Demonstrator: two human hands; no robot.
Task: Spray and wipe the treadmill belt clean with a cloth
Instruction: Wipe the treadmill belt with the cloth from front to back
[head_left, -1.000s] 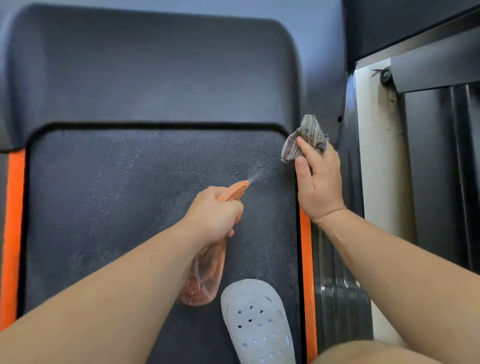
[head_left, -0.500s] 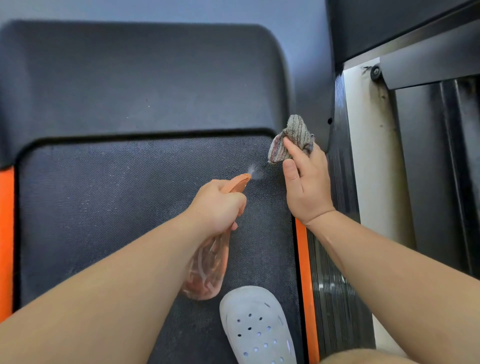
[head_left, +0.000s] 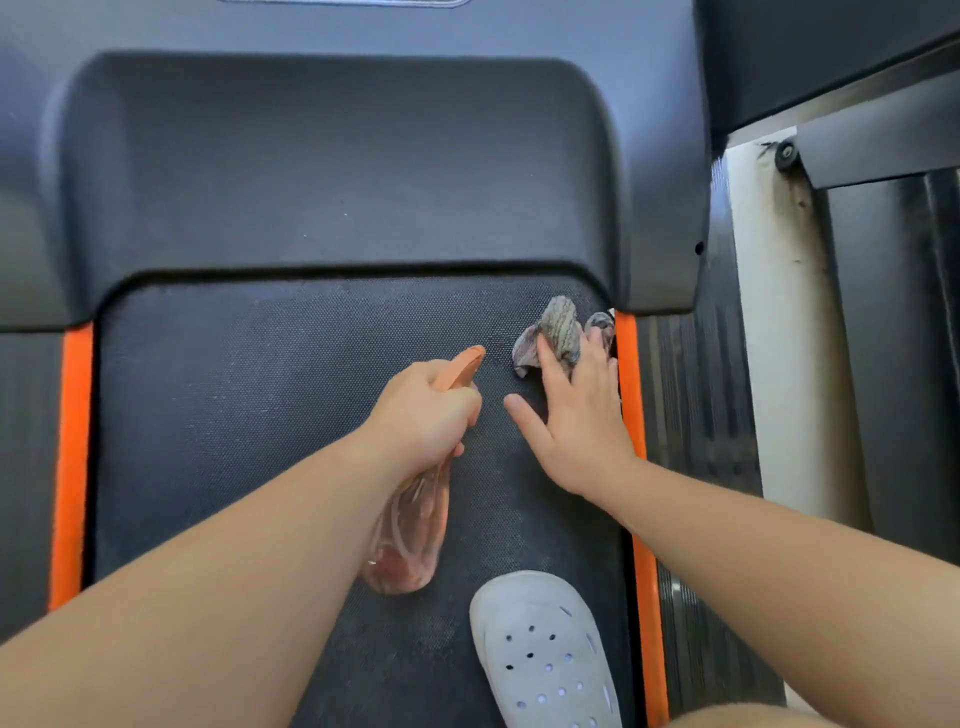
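Left hand (head_left: 423, 410) gripping orange spray bottle (head_left: 410, 530), nozzle pointing toward cloth (head_left: 558, 327). Right hand (head_left: 576, 415) lying flat, fingers straight, pressing cloth onto treadmill belt (head_left: 260, 415) at far right corner, touching orange side strip (head_left: 644, 561).

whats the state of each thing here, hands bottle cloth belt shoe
left hand: grips the spray bottle
spray bottle: tilted, nozzle toward the cloth, no mist visible
right hand: flat, fingers pressing the cloth
cloth: crumpled, pressed on the belt near its right edge
belt: pale hazy patches
clog: standing on the belt
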